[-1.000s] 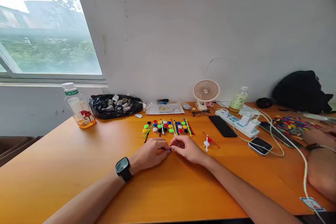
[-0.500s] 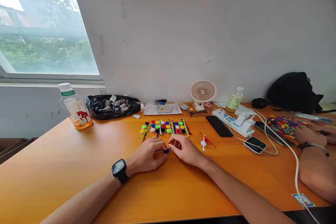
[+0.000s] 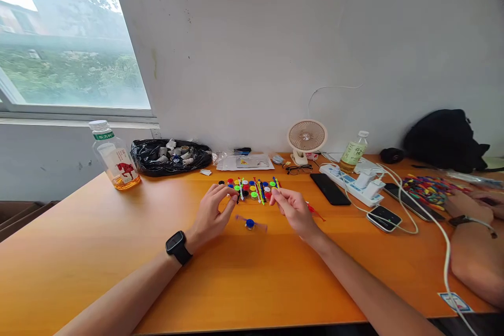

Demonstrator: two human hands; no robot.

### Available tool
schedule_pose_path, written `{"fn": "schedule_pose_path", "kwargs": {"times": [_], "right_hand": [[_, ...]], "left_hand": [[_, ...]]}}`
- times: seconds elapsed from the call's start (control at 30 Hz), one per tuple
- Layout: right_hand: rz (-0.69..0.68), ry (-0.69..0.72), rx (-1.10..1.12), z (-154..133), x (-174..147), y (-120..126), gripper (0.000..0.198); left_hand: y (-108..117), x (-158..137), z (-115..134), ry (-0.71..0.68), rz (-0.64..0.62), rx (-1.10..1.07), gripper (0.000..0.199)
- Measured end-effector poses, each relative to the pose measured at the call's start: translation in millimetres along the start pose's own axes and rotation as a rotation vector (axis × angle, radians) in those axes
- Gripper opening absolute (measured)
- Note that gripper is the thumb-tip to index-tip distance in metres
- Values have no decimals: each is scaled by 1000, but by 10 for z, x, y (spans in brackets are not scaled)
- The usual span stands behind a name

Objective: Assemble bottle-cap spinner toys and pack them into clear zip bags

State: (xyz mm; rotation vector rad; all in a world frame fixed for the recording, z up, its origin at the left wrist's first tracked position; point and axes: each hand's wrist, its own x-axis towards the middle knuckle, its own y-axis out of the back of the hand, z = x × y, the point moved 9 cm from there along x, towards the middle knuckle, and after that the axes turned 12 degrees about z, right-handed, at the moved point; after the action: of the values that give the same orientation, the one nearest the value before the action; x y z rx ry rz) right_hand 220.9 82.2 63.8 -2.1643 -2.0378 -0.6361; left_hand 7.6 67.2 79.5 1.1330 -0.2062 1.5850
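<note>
The green band point(image 3: 104, 136) on the large bottle point(image 3: 117, 161) bore Chinese characters, apparently 东方树; the smaller bottle point(image 3: 353, 154) carried print on its pale label point(image 3: 353, 152), too small to read; the card's point(image 3: 462, 304) blue print was likewise illegible.

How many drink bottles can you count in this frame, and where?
2. One bottle stands at far left, beside the black plastic bag; the other bottle stands behind the white power strip, right of the fan. Any inside the bag might not show.
</note>
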Motion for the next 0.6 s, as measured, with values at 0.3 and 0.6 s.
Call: {"fn": "schedule_pose_path", "kwargs": {"times": [0.3, 0.6], "right_hand": [[-50, 168, -273, 34, -8, -32, 51], [-204, 323, -556, -37, -90, -140, 48]], "left_hand": [[272, 167, -1052, 229, 181, 126, 29], [44, 71, -1156, 207, -39, 219, 24]]}}
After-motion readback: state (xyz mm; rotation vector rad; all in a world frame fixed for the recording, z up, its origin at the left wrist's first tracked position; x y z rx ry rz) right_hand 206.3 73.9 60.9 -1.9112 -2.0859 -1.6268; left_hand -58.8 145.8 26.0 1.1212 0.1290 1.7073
